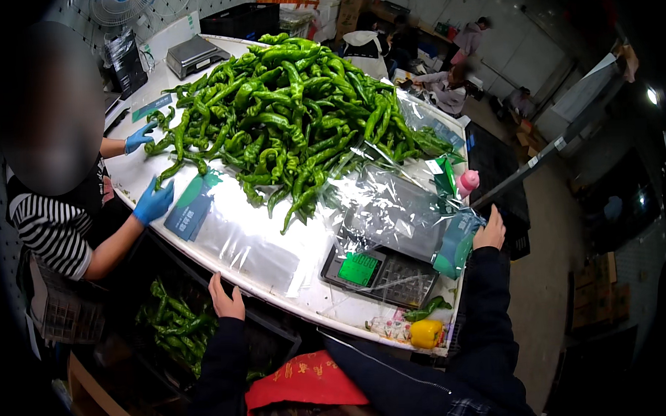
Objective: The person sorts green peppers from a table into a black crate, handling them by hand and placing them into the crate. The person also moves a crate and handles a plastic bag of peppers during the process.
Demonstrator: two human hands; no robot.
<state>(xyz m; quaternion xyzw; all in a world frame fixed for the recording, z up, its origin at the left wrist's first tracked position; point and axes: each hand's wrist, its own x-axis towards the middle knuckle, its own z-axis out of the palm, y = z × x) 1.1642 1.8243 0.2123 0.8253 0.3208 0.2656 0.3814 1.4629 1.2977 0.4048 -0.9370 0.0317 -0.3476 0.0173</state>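
My left hand [226, 301] is at the table's near edge, thumb apart from the fingers, holding nothing. Just beyond it lies a flat clear plastic bag [246, 236] with a printed blue-green end. At the table's right side, my right hand [490, 231] meets the printed end of another clear bag [456, 242]; whether the fingers pinch it is hidden. That bag lies over the pan of a digital scale [365, 270] with a lit green display. A big heap of long green peppers [285, 108] covers the table's middle and far part.
Across the left corner, a co-worker's blue-gloved hands [154, 203] reach beside the heap. A yellow bell pepper [425, 334] and one green pepper [427, 308] lie near the front right corner. Below the edge is a crate of peppers [183, 318]. A metal post [550, 140] slants at right.
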